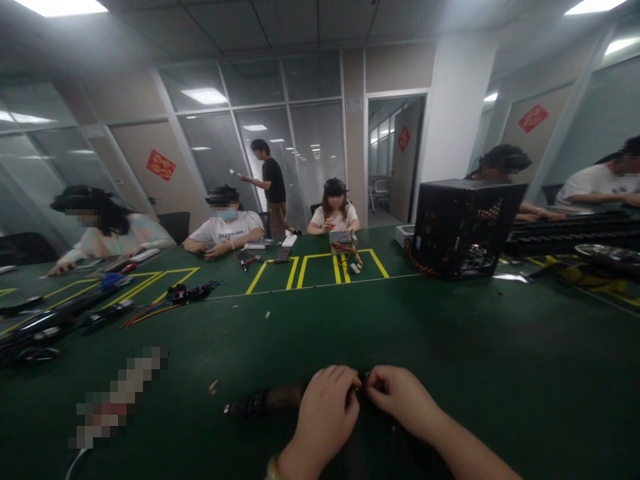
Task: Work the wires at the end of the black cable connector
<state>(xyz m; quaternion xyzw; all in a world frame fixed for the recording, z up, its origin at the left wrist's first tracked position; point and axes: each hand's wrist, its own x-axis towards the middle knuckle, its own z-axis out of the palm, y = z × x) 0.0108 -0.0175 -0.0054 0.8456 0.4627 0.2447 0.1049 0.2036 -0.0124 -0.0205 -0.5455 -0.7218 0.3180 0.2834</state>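
Note:
A long, dark, tube-shaped object lies on the green table, with a brownish middle and a small shiny tip at its left end. My left hand curls over its right part, fingers bent and thumb tucked close. Just beside it, my right hand is closed in a pinch, its fingertips almost meeting those of my left hand. Between the fingertips there is something small and dark that I cannot make out. Shadow and my hands hide the right end of the object.
A pixelated strip with a white cable lies at left. Cables and dark parts lie beyond it. A black computer case stands at back right; a power supply with wires is opposite. Several people sit around the green table; one person stands behind.

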